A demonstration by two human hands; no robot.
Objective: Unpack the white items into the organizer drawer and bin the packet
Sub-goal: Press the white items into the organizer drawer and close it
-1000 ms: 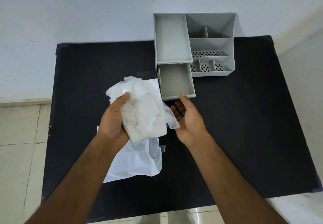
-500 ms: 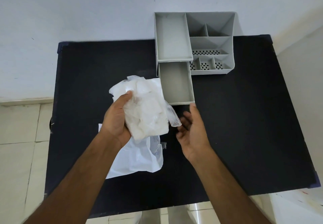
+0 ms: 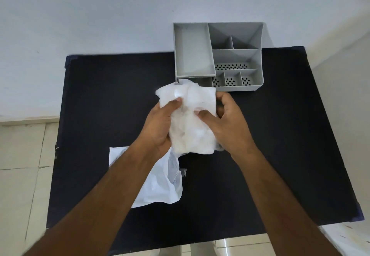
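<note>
A clear plastic packet [image 3: 192,115] stuffed with soft white items is held above the black table [image 3: 104,99], just in front of the grey organizer [image 3: 218,55]. My left hand [image 3: 160,123] grips the packet's left side. My right hand [image 3: 226,123] pinches its right side, thumb pressed into the plastic. The organizer's pulled-out drawer [image 3: 202,81] is mostly hidden behind the packet; only its back part shows.
A flat white plastic bag [image 3: 160,183] lies on the table under my left forearm. The organizer's top compartments hold nothing. A white wall stands behind the table, and tiled floor lies to the left and front.
My right hand left the drawer front and closed onto the packet. Both hands carried the packet up and right, so it now covers most of the drawer.
</note>
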